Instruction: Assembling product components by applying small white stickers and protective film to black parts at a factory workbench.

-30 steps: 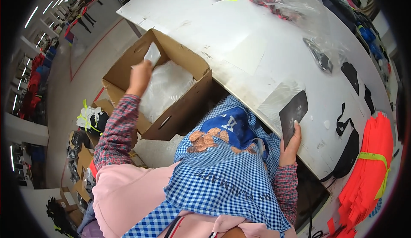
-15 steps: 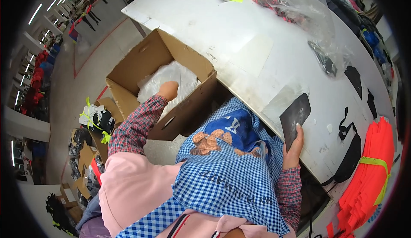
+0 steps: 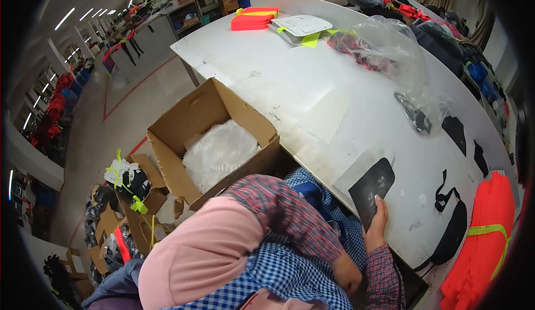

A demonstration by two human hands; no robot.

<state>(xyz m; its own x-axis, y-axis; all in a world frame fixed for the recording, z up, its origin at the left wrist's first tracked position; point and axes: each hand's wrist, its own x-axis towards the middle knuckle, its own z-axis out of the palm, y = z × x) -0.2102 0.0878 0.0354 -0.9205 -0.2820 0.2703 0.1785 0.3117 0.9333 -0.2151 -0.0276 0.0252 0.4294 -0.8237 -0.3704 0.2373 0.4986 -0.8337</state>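
My right hand (image 3: pixel 377 224) grips the lower edge of a black flat panel (image 3: pixel 372 190), its thumb on the top face. The panel has rounded corners and a few small pale marks, and it is tilted over the table's near edge, partly above a clear plastic sheet (image 3: pixel 351 171). My left hand (image 3: pixel 346 275) is low in front of my checked apron, close to my right forearm; its fingers are mostly hidden and I cannot see anything in it. A cardboard box (image 3: pixel 184 112) with a stack of clear plastic bags (image 3: pixel 223 151) inside stands left of the table.
On the white table (image 3: pixel 290 81) are a black strapped pouch (image 3: pixel 451 235), a bundle of orange fabric pieces (image 3: pixel 487 229), a large clear bag (image 3: pixel 395 45), white panels (image 3: pixel 302 26) and an orange stack (image 3: pixel 254 19). Opened cartons and bagged items (image 3: pixel 120 232) lie left on the floor.
My left hand has left the plastic bags in the box and swung right across my body toward my right forearm. My right hand still holds the black panel. The view has tilted up.
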